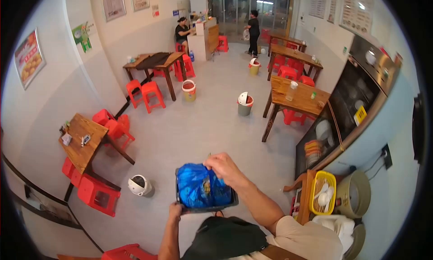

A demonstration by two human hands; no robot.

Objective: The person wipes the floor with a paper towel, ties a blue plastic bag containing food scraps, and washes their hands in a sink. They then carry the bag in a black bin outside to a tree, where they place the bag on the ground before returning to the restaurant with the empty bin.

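Inside one bin (203, 210), one bag (193, 187) (blue).

Grips a dark bin (205, 210) at its near left corner with the left hand (175, 210); pinches the top of the blue bag (191, 188) inside with the right hand (222, 165). Faces tables (81, 140), red stools (152, 95) and pails (245, 109) across the floor (180, 129), then a counter (197, 48) and two people (254, 30) at the far end. Has a yellow basket (321, 211) at right.
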